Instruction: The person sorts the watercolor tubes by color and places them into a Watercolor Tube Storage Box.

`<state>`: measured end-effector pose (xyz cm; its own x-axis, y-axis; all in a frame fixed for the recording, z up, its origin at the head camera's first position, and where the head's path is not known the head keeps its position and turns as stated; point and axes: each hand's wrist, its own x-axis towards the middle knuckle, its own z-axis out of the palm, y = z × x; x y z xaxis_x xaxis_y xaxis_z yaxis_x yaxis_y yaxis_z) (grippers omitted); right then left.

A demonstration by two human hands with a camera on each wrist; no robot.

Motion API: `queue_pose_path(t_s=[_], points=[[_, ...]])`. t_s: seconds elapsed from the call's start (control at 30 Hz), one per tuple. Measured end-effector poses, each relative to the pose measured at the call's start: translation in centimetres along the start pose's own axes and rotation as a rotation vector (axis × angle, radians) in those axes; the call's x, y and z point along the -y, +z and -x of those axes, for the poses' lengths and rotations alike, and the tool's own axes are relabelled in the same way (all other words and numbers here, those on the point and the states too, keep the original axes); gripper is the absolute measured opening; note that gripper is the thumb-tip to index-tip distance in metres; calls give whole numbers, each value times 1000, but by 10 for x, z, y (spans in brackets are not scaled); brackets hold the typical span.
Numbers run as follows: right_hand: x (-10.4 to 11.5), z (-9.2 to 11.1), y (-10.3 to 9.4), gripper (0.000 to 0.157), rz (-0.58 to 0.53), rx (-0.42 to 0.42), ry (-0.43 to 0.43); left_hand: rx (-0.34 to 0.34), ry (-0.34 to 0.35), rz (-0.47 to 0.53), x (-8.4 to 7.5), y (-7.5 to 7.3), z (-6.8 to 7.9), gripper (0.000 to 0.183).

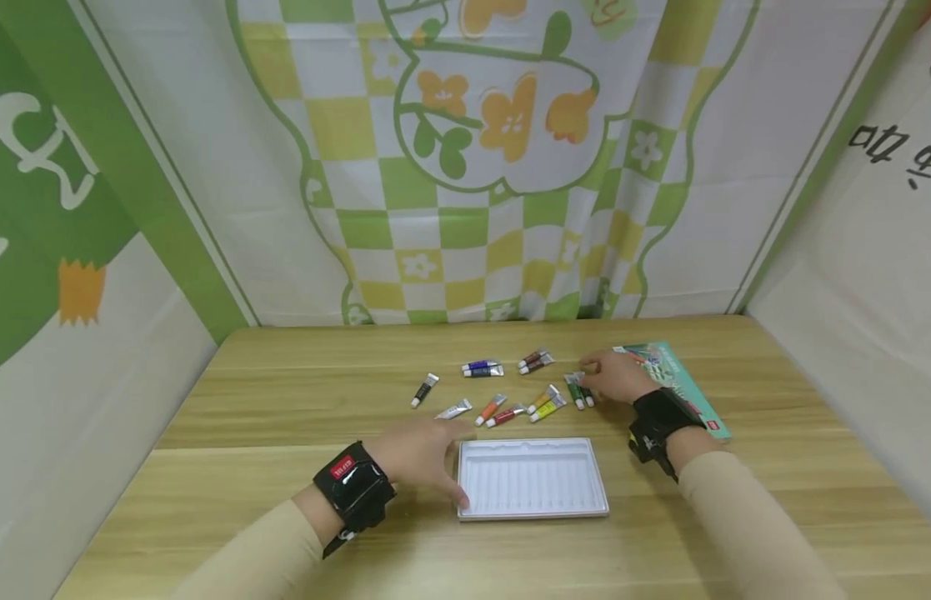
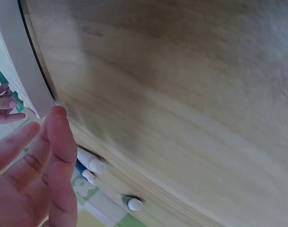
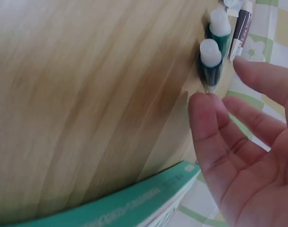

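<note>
At lower centre, white tray (image 1: 531,483) is seemingly steadied by spread left hand (image 1: 418,455); right hand (image 1: 619,377), thumb parted, is held beside green paint tubes (image 1: 574,392).

Soft, even head-view light; dimmer, slightly blurred wrist views.

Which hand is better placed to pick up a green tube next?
Probably the right hand: it is right by the two green tubes, while the left hand is farther off, at the white tray.
</note>
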<state>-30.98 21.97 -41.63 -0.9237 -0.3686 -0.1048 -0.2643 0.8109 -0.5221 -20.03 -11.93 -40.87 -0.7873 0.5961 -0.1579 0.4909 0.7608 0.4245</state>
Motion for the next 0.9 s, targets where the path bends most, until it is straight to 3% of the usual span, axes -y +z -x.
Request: queue_pose_path(t_s=[0.23,0.4,0.67,0.9], points=[[4,-7,1,45,17,-20,7,8,-37,-49,-3,5,0,106],[2,-9,7,48,-30,-10,70,15,-61,-39,-5,11,3,106],[4,-7,12,38,-66,-37,103,20,-53,-60,-8,11,5,108],[-5,-7,12,40,-149,-53,98,13,-49,-21,-8,11,9,105]])
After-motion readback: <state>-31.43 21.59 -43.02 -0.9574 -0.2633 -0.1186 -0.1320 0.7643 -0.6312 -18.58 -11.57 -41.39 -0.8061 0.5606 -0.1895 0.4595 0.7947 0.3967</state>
